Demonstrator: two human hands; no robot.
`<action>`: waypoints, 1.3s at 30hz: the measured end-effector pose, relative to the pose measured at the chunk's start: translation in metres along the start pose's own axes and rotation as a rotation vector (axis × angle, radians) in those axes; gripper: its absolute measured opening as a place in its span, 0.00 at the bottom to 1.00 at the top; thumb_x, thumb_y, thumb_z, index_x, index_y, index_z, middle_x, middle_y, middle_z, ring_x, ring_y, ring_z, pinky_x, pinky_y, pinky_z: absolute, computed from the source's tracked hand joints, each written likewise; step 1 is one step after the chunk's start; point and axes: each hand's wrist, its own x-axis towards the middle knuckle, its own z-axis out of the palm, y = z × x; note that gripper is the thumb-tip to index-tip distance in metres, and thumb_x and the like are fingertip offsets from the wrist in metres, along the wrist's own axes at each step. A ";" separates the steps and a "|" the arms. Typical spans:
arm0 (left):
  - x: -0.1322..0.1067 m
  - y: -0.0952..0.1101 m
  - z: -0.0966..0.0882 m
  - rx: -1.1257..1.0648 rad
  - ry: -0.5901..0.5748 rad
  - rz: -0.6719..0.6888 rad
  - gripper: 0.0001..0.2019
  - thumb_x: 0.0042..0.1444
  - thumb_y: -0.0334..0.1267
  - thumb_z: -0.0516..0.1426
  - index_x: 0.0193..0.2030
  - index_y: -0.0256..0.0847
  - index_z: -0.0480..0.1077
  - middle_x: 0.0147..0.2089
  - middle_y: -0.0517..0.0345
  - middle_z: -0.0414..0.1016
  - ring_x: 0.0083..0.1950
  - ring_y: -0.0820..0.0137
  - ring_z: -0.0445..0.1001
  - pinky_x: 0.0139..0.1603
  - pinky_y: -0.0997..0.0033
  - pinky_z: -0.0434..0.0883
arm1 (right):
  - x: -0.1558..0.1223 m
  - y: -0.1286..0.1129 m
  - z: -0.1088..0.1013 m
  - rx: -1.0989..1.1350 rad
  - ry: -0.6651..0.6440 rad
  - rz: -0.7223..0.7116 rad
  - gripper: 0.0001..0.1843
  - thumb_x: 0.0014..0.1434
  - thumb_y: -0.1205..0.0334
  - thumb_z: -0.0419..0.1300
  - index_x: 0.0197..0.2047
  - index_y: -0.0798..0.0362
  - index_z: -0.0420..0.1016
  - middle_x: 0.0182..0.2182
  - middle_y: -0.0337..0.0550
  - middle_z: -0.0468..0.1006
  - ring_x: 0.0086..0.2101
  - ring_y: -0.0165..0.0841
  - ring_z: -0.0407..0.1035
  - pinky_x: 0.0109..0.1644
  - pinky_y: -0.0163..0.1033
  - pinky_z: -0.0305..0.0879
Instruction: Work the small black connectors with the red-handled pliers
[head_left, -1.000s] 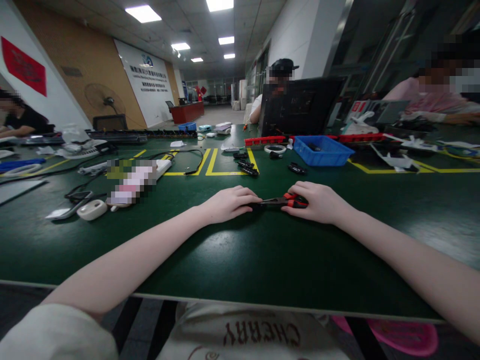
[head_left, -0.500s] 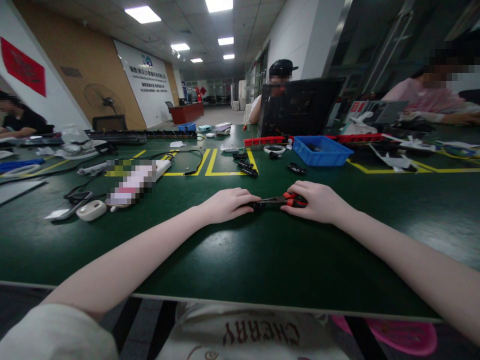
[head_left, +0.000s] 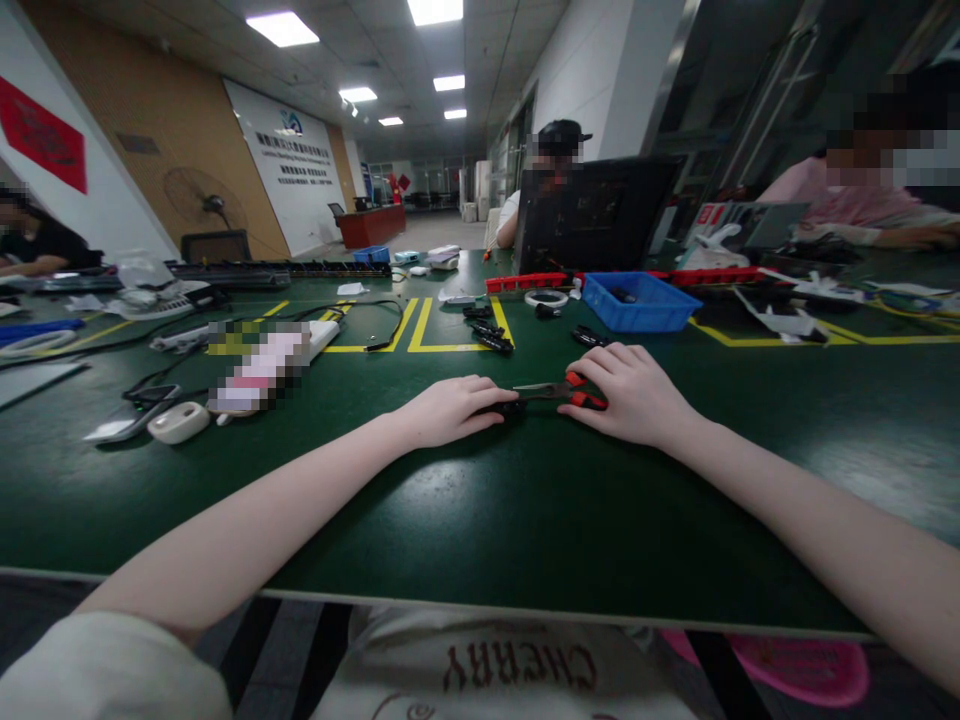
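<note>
One pair of red-handled metal pliers [head_left: 553, 391], handles parted, in the half-curled right hand [head_left: 641, 395]. Left hand [head_left: 454, 410] nearly closed, pinching a small black part [head_left: 513, 407] at dark-green tabletop [head_left: 540, 530].

Lit ceiling panels [head_left: 283, 30]; red-brown desk [head_left: 373, 226] near white wall sign [head_left: 283, 165].

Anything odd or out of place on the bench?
No spill or damage that I can make out. Slightly untidy: a black cable lies loose, its end across the yellow marking. Nothing odd at the hands: right hand on the red-handled pliers, left hand on a small black part.
</note>
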 end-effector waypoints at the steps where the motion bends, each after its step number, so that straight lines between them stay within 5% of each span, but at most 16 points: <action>1: 0.000 0.000 0.000 0.000 -0.003 0.004 0.19 0.68 0.40 0.50 0.63 0.42 0.61 0.53 0.49 0.71 0.52 0.63 0.72 0.52 0.64 0.70 | 0.000 0.001 0.000 -0.005 0.004 0.003 0.23 0.58 0.43 0.58 0.45 0.55 0.72 0.41 0.53 0.75 0.42 0.45 0.66 0.44 0.47 0.58; 26: 0.001 -0.003 0.002 -0.186 0.034 -0.089 0.20 0.62 0.34 0.55 0.62 0.44 0.63 0.54 0.51 0.71 0.53 0.64 0.72 0.55 0.62 0.71 | -0.001 0.009 0.001 0.212 -0.082 0.128 0.19 0.57 0.43 0.59 0.41 0.51 0.74 0.39 0.48 0.78 0.39 0.42 0.70 0.41 0.46 0.63; 34: 0.003 -0.006 0.004 -0.272 0.065 -0.064 0.19 0.60 0.27 0.54 0.58 0.42 0.65 0.56 0.50 0.71 0.57 0.64 0.70 0.60 0.59 0.69 | -0.002 0.014 0.006 0.425 -0.231 0.199 0.18 0.60 0.43 0.56 0.41 0.50 0.73 0.42 0.48 0.75 0.40 0.40 0.70 0.41 0.45 0.67; 39: 0.002 -0.007 0.003 -0.240 0.090 -0.048 0.17 0.60 0.25 0.51 0.55 0.41 0.67 0.57 0.50 0.70 0.60 0.63 0.67 0.64 0.54 0.65 | -0.007 0.020 0.004 0.419 -0.262 0.134 0.26 0.56 0.40 0.59 0.50 0.49 0.72 0.48 0.50 0.75 0.46 0.45 0.70 0.48 0.52 0.66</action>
